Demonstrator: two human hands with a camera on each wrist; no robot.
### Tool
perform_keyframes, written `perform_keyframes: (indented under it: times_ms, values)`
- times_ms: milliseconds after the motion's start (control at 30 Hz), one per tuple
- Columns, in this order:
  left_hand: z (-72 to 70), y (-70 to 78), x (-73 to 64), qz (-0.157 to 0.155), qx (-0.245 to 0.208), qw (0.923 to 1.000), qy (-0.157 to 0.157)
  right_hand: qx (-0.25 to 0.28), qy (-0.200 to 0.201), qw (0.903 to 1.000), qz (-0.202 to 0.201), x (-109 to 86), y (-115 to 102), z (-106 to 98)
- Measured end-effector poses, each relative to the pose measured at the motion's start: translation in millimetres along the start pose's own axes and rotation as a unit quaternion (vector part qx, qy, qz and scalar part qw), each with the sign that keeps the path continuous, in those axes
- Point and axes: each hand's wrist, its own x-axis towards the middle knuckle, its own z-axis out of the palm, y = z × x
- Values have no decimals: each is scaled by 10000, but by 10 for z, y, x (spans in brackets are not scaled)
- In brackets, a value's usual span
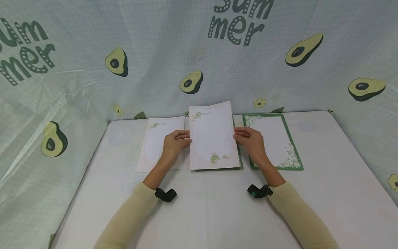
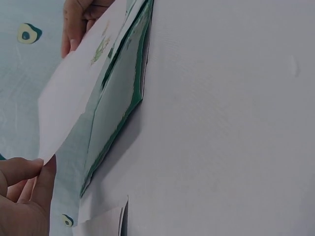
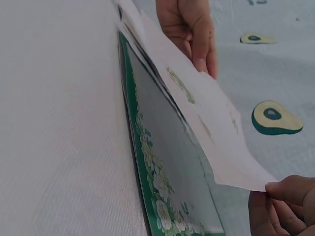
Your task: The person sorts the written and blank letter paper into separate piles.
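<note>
A pale sheet of paper (image 1: 212,138) with small green plant prints is held up between both hands. My left hand (image 1: 174,143) pinches its left edge between thumb and fingers, and my right hand (image 1: 251,140) pinches the right edge. Under the raised sheet lies green-bordered paper; a strip of it shows along the sheet's right and bottom edges. In the right wrist view the sheet (image 3: 197,108) slants above the green-bordered paper (image 3: 157,162), which has white flowers. The left wrist view also shows a gap between the sheet (image 2: 74,88) and the green-edged paper (image 2: 115,113).
On the left lies a stack of similar pale paper (image 1: 155,145), partly behind my left hand. To the right is another green-bordered, flowered stack (image 1: 272,138), partly covered by my right hand. An avocado-print cloth (image 1: 155,41) hangs behind the white table (image 1: 205,214).
</note>
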Motion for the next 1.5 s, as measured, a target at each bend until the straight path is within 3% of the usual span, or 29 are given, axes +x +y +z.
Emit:
perform_keyframes:
  times_ms: [1000, 1500]
  values:
    - [-193, 44, -24, -9, 240, 9997, -41, 109, -87, 9999, -80, 8, -43, 170]
    - [-389, 72, -53, 61, 512, 9986, 114, 360, -166, 9992, -58, 40, -84, 389]
